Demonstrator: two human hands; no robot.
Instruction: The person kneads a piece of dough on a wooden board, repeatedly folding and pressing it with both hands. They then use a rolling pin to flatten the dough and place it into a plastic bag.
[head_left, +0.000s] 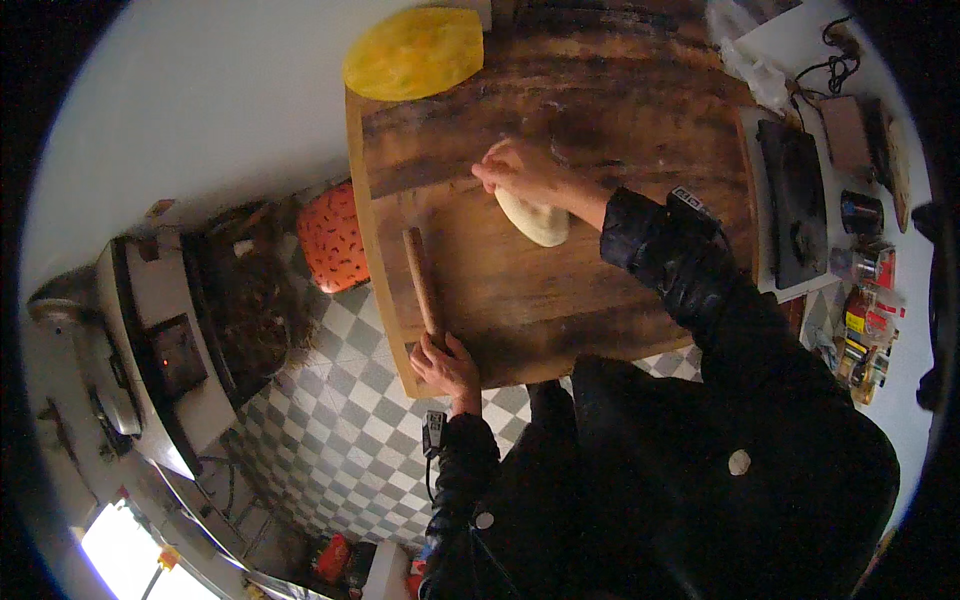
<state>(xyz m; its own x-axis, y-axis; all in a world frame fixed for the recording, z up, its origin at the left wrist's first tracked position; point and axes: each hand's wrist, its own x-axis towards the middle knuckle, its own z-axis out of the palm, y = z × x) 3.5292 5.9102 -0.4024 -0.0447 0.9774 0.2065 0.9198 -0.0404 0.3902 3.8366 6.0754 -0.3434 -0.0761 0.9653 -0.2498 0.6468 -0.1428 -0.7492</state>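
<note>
Two bare hands are at work on a big wooden board (560,290). The board is dark brown, worn and streaky, with pale floury patches near the far end.

The right hand (522,170) rests on a lump of dough (540,222). The dough is pale, smooth and rounded, like a soft egg, and it lies near the middle of the board. The fingers of this hand are close together and bent down over the top end of the dough, pressing on it.

The left hand (447,365) is at the near edge of the board. Its fingers curl around the near end of a wooden rolling pin (422,280). The pin is thin, long and brown, and it lies flat on the board, pointing away from the person, to the left of the dough.

Both arms wear shiny black sleeves.

At the far left corner of the board sits a yellow oval thing (413,53) with a rough, spotty top. Below the board is a floor of grey and white checks (340,440).
</note>
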